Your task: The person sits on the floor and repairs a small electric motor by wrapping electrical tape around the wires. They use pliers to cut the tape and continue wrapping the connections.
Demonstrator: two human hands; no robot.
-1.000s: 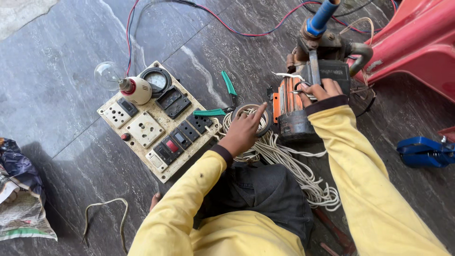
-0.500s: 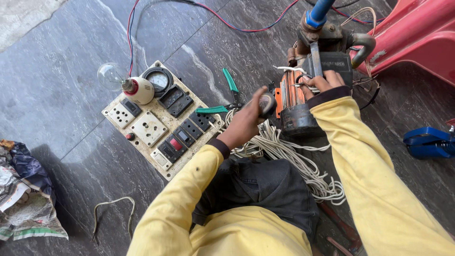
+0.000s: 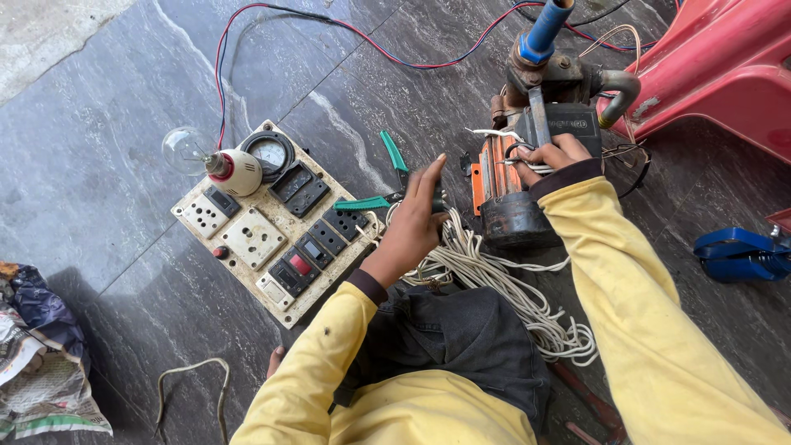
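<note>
My left hand (image 3: 414, 221) lies flat with its fingers stretched out over the head of green-handled pliers (image 3: 364, 203) on the stone floor, just left of an orange and black motor pump (image 3: 511, 198). My right hand (image 3: 547, 156) rests on top of the pump, fingers curled around thin white wires (image 3: 494, 133) coming out of it. A coil of white cord (image 3: 503, 284) lies under the pump and beside my left wrist. Both arms are in yellow sleeves.
A cream test board (image 3: 272, 227) with switches, sockets, a round meter and a clear bulb (image 3: 184, 148) sits to the left. Red and blue leads (image 3: 371, 43) run from it toward the pump. A red plastic chair (image 3: 725, 66), a blue object (image 3: 737, 254), crumpled newspaper (image 3: 41, 371) and a loose wire (image 3: 194, 375) lie around.
My left hand has drawn back from the side of the pump and its fingers have straightened over the pliers. My right hand has stayed on the pump's wires.
</note>
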